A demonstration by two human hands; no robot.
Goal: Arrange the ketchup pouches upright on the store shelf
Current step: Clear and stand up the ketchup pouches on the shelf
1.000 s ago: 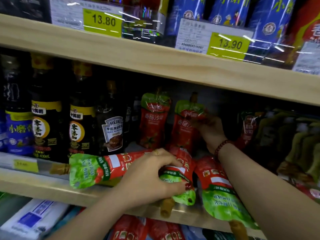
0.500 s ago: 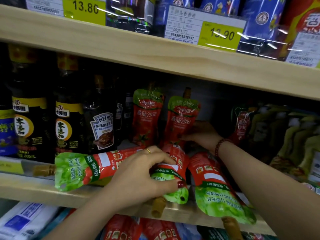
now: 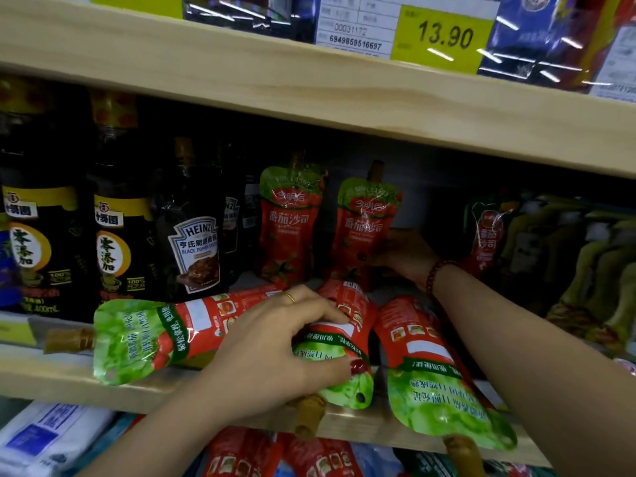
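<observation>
Two red-and-green ketchup pouches stand upright at the back of the wooden shelf (image 3: pixel 79 378): one on the left (image 3: pixel 290 223) and one on the right (image 3: pixel 366 228). My right hand (image 3: pixel 404 256) reaches deep in and grips the lower right side of the right upright pouch. Three more pouches lie flat at the front. My left hand (image 3: pixel 275 352) is closed over the middle lying pouch (image 3: pixel 339 359), whose brown spout hangs over the shelf edge. Another lying pouch (image 3: pixel 151 335) points left, and a third (image 3: pixel 433 373) points down to the right under my right forearm.
Dark sauce bottles (image 3: pixel 117 242) and a Heinz black pepper pouch (image 3: pixel 196 249) stand to the left. Another ketchup pouch (image 3: pixel 487 235) and yellow-green bottles (image 3: pixel 585 256) fill the right. The upper shelf board (image 3: pixel 309 94) carries a 13.90 price tag (image 3: pixel 444 37). More packets sit on the shelf below.
The view has moved closer and slightly right. My right hand has slid lower along the right upright pouch toward its base. My left hand has stayed on the middle lying pouch.
</observation>
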